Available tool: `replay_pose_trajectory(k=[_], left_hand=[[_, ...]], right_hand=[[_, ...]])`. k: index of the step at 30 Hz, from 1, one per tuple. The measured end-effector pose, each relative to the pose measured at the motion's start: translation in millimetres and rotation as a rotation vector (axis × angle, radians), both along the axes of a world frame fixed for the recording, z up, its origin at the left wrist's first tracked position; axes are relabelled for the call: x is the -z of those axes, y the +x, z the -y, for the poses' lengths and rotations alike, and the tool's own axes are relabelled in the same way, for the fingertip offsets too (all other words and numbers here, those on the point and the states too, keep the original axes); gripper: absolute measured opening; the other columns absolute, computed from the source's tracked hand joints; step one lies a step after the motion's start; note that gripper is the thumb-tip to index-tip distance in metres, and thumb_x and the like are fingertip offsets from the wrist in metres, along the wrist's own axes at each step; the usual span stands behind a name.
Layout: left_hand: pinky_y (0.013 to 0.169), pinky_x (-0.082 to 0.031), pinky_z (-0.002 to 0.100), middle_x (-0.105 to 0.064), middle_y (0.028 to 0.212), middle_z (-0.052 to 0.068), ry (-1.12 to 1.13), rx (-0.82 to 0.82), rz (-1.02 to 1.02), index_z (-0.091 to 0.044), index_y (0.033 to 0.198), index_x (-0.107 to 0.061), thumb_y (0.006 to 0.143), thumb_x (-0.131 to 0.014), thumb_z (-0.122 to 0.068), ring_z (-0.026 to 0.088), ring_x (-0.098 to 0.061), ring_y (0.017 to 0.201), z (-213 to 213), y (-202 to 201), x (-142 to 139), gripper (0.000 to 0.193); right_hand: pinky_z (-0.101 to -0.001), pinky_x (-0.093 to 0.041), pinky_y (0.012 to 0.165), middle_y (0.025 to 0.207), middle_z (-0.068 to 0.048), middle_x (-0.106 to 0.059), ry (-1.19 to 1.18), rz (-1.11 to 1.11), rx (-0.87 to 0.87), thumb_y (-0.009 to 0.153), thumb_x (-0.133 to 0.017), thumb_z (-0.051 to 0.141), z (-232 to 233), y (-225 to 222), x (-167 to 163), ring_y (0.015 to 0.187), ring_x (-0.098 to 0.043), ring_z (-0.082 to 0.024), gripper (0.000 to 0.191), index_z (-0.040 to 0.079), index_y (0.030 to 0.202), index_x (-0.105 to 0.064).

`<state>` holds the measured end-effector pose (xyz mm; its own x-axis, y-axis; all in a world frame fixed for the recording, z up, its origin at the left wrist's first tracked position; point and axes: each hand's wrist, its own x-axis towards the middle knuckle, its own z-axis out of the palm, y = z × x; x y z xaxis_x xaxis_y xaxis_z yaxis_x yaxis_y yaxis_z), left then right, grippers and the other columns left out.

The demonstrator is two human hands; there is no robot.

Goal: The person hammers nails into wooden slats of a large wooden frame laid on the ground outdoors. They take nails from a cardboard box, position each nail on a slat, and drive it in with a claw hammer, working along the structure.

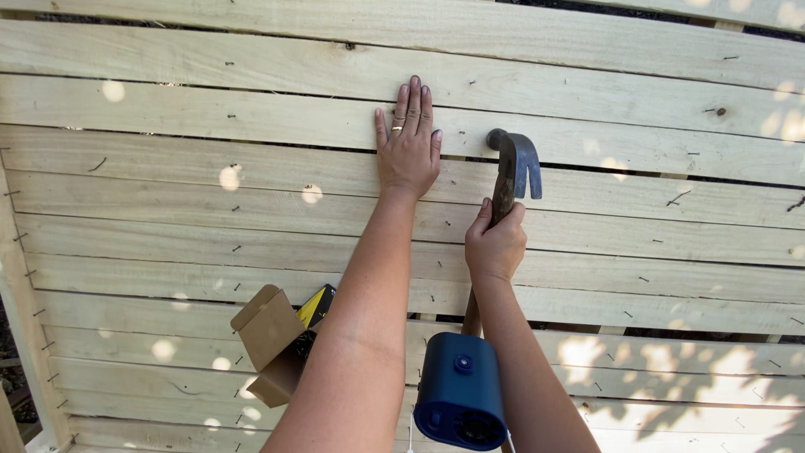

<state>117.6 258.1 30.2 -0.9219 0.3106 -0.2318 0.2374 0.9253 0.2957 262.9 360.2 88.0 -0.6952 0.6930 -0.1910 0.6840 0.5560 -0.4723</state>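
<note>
Left hand [408,149] lay flat, fingers together, on the pale slatted panel [210,218]. Right hand [495,243] clenched the claw hammer [513,168], head just beside those fingertips. Most boards already carried nails; nailing seemed well advanced.

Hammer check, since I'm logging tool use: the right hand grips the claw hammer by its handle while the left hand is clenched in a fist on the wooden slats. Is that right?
Not quite. In the head view the left hand lies flat, fingers stretched out, on the wooden slats, not in a fist. The right hand does grip the claw hammer by its handle.
</note>
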Motion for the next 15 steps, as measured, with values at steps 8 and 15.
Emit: replay_pose_trajectory(k=[8, 15], left_hand=[[0.125, -0.022, 0.061, -0.023, 0.171, 0.010, 0.270, -0.256, -0.022, -0.008, 0.161, -0.029, 0.099, -0.051, -0.022, 0.031, -0.020, 0.159, -7.0, 80.9, -47.5, 0.066], [0.119, -0.048, 0.045, -0.058, 0.148, 0.015, 0.628, -0.344, -0.350, -0.004, 0.140, -0.060, 0.093, -0.056, 0.003, 0.033, -0.055, 0.141, 24.3, 165.6, -119.5, 0.048]], right_hand=[[-0.0528, -0.055, 0.063, 0.082, -0.022, -0.072, 0.028, -0.070, -0.021, 0.106, -0.061, 0.032, -20.0, -26.3, 12.8, 0.074, -0.071, -0.045, 0.031, 0.003, 0.103, -0.051], [-0.0549, -0.054, 0.069, 0.092, -0.023, -0.073, 0.067, -0.139, -0.079, 0.108, -0.063, 0.034, -48.0, -40.2, 32.9, 0.083, -0.070, -0.047, 0.034, 0.002, 0.105, -0.052]])
